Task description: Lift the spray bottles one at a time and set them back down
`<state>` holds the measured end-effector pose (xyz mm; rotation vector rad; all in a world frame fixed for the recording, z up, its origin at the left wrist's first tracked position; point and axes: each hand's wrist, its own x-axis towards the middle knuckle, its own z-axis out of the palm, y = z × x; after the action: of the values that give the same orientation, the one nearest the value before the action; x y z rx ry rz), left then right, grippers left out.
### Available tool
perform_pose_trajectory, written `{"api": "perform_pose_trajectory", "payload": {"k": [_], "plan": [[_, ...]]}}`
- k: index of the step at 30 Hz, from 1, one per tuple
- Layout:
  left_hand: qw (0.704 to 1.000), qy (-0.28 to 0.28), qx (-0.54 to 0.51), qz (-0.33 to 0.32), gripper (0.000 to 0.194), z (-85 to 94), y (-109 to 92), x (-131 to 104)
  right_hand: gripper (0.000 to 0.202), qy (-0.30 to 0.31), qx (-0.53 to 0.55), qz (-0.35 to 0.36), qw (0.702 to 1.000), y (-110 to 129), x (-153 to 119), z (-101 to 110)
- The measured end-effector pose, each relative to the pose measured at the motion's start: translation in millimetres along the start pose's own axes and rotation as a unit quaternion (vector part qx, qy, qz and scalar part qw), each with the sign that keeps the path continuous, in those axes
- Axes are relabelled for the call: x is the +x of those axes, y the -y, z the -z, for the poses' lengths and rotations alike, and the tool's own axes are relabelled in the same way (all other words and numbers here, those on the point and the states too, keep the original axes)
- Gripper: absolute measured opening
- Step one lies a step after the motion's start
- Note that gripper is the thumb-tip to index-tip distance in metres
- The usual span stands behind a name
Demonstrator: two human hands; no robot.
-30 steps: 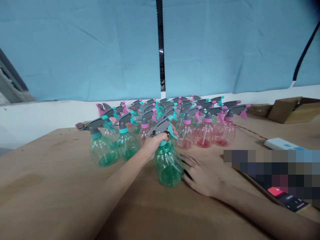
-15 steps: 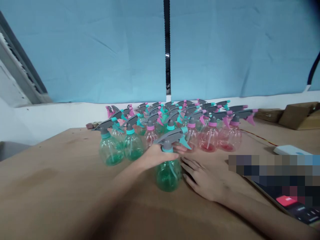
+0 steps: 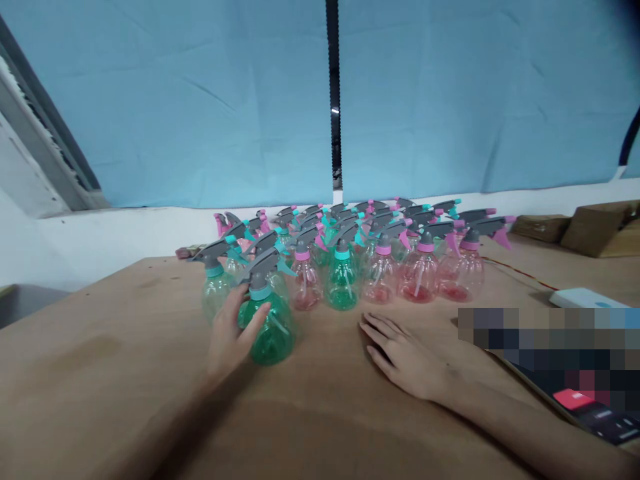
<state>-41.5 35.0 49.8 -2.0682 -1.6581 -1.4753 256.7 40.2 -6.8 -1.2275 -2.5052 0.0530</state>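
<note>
In my left hand (image 3: 233, 333) is a green spray bottle (image 3: 273, 337) with a grey head and teal trigger. My thumb lies across its front and my fingers reach round its left side. Palm down on the table, my right hand (image 3: 407, 360) rests with fingers stretched out, holding nothing. Behind the held bottle stand several more spray bottles in rows, among them a green bottle (image 3: 343, 283) and a pink bottle (image 3: 421, 277). Another green bottle (image 3: 215, 293) is partly hidden by my left hand.
A brown wooden table (image 3: 320, 427) carries everything. At the right lie a phone-like device (image 3: 595, 417), partly pixelated, and a white box (image 3: 583, 298) with a thin cable. Cardboard boxes (image 3: 597, 230) sit at the back right. A blue sheet (image 3: 200, 107) hangs behind.
My left hand has carried the green spray bottle leftward, from the middle to the front of the left-hand bottles. My right hand stays in place.
</note>
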Motion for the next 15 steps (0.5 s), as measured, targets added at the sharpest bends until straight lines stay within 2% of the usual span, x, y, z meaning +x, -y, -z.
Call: {"api": "perform_pose_trajectory", "payload": {"k": [2,6,8,11,15], "plan": [[0.998,-0.006,0.043,-0.035,0.047,-0.3,5.5,-4.6,0.045,-0.002,0.002,0.001,1.000,-0.3,-0.3,-0.3],[0.985,-0.033,0.121,-0.116,0.084,0.5,4.8,-17.4,0.045,-0.007,0.006,-0.001,1.000,-0.3,-0.5,0.0],[0.972,-0.033,0.164,-0.168,0.092,1.8,1.8,-24.4,0.045,-0.001,0.000,-0.002,1.000,0.0,-0.3,0.7],[0.951,0.025,0.213,-0.222,0.083,4.0,-2.5,-31.5,0.046,0.010,-0.009,0.001,1.000,0.4,0.0,1.6],[0.946,0.082,0.233,-0.208,0.067,3.8,-2.7,-30.8,0.046,0.011,-0.016,0.004,1.000,0.2,0.1,1.0]]}}
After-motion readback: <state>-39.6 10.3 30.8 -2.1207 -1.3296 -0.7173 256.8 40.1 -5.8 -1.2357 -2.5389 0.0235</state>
